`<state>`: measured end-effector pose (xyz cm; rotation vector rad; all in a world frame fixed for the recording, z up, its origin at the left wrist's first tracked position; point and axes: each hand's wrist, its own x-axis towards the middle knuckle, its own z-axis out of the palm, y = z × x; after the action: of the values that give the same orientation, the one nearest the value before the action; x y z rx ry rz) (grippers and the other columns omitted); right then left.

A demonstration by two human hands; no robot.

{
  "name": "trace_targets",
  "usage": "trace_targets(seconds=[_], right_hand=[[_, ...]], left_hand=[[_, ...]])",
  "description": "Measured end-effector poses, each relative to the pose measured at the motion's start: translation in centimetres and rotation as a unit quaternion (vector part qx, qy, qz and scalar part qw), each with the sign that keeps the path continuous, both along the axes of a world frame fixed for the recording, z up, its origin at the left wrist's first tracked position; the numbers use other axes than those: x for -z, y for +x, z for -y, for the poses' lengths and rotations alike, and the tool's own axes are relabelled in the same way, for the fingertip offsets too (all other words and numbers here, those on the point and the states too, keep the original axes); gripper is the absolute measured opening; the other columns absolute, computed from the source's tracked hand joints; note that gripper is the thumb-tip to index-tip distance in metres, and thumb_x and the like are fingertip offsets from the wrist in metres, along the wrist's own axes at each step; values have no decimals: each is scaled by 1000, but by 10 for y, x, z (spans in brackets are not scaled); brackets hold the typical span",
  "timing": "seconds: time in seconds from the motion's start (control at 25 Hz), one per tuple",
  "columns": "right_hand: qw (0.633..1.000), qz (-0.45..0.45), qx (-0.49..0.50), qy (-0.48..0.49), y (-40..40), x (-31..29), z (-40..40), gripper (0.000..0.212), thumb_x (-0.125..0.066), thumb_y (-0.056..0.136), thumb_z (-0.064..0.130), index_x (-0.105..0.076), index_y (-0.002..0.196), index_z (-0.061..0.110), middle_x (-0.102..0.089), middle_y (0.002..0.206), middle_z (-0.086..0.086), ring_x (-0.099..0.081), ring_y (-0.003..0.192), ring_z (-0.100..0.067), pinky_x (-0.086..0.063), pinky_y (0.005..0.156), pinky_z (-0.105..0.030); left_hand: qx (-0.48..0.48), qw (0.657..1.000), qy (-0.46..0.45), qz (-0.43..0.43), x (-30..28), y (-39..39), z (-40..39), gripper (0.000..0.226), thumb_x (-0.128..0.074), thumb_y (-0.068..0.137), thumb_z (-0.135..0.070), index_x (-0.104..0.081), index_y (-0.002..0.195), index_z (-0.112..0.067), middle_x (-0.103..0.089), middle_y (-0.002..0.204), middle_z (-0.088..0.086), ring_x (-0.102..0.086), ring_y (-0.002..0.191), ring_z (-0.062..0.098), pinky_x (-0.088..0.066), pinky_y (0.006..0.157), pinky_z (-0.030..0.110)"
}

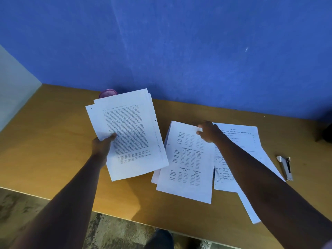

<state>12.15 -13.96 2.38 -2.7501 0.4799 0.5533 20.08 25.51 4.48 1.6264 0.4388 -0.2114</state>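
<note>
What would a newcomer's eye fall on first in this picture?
The sheaf of printed pages that the left hand holds up at left-centre, under the big blue wall. Next, the right hand pinching the top corner of a sheet of tables on the wooden desk, with a stapler lying far right.

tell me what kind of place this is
Probably a study or office workspace: a wooden desk against a blue wall, printed pages spread over it, and a stapler. The left hand holds a sheaf; the right hand pinches a loose sheet.
</note>
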Motion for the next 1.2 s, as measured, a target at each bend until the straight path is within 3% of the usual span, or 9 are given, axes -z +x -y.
trace_targets(seconds=[0.2,0.32,0.48,0.8,1.0,1.2], right_hand=[[999,26,4,-29,23,12,-8,45,-56,97,32,-49,136,11,-30,156,-13,-33,142,-29,-35,112,-44],[1000,11,-2,-6,27,19,-10,68,-78,75,50,-49,125,14,-38,141,-9,-43,130,-29,-42,101,-47],[1000,12,6,6,27,23,-13,85,-90,57,48,-48,124,17,-44,134,-5,-53,120,-28,-46,91,-41],[993,-24,-32,-109,36,23,-20,74,-80,68,58,-58,124,16,-58,129,-6,-48,126,-27,-38,101,-41],[999,-2,-34,19,23,4,-7,61,-71,87,33,-48,142,20,-52,143,-10,-49,131,-30,-41,104,-39],[999,18,-36,31,13,-51,33,55,-67,91,34,-51,140,17,-50,146,-11,-49,132,-29,-40,107,-38]], left_hand=[[3,1000,-1,-20,11,-9,-1,32,-74,85,-7,-65,116,-8,-67,117,5,-62,107,26,-47,96,39],[5,999,3,-40,20,-8,-4,37,-76,84,-9,-65,120,-5,-68,117,5,-63,108,28,-47,92,39],[11,999,8,-52,29,-7,-4,41,-76,83,-10,-64,122,-5,-68,122,7,-62,110,29,-48,95,41],[9,998,15,-56,32,-8,1,34,-75,85,-10,-63,117,-8,-66,121,7,-60,107,29,-46,95,43],[6,998,36,-55,31,-6,-1,43,-77,84,-14,-62,123,-5,-65,128,10,-60,115,35,-47,100,48],[9,996,74,-50,31,-11,18,50,-74,87,-16,-56,132,-2,-62,133,11,-58,121,35,-47,98,42]])
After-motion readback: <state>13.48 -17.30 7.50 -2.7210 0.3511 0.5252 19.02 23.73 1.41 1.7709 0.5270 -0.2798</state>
